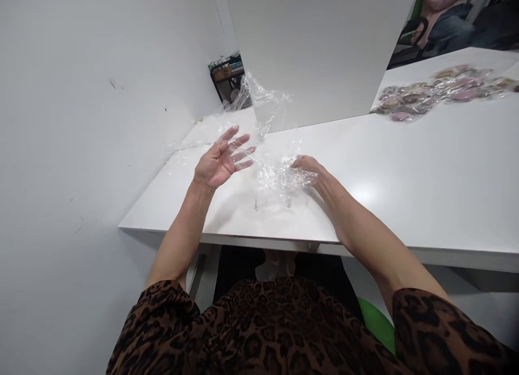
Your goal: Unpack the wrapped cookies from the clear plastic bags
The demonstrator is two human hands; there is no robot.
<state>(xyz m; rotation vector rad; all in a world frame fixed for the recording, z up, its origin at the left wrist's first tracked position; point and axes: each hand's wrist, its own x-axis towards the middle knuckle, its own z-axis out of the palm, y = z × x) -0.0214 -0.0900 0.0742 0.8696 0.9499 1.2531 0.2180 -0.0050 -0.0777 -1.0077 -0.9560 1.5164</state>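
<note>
Crumpled clear plastic film [279,178] hangs and bunches over the white table in front of me, part of it rising toward the upright panel. My right hand [310,167] grips its right side, thumb and fingers closed on the bunched film. My left hand [225,159] is palm up at the film's left side, fingers spread apart, with thin film seemingly against the fingers. Nothing is clasped in the left palm.
A white upright panel [320,51] stands on the white table [425,191]. Several wrapped pink and brown round items [421,96] lie at the far right. More clear film [174,151] lies by the left wall. Another person [446,18] sits beyond the table.
</note>
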